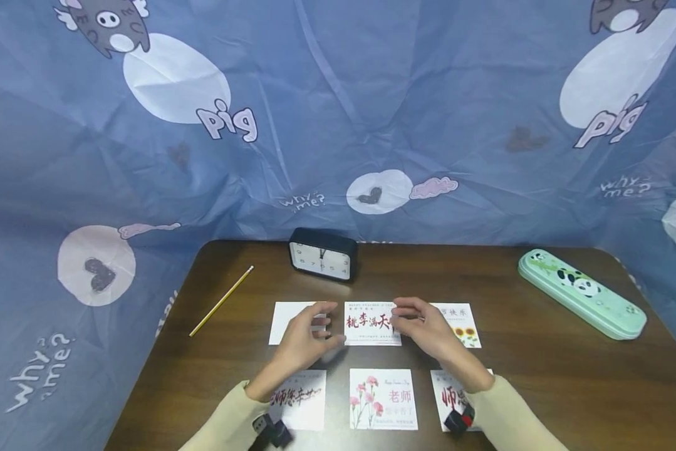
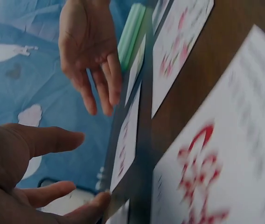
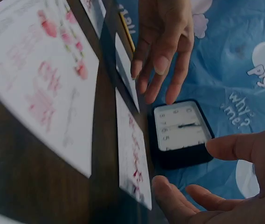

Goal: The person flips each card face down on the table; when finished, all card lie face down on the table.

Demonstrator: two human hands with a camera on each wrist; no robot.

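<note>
Both hands hover over a table laid with two rows of printed cards. In the head view my left hand (image 1: 307, 338) is above the back-left card (image 1: 284, 316), its fingers loosely bent and holding nothing. My right hand (image 1: 425, 326) is near the right edge of the back-middle card (image 1: 371, 332), which bears red characters, and partly covers the sunflower card (image 1: 466, 326). In front lie a card with red writing (image 1: 304, 407), a card with pink carnations (image 1: 383, 401) and another red-lettered card (image 1: 447, 391), partly hidden by my right forearm.
A black-framed clock (image 1: 322, 255) stands at the back of the brown table (image 1: 450, 269). A yellow pencil (image 1: 221, 302) lies on the left, and a mint-green panda pencil case (image 1: 582, 293) on the right. Blue printed cloth (image 1: 315, 125) hangs behind the table.
</note>
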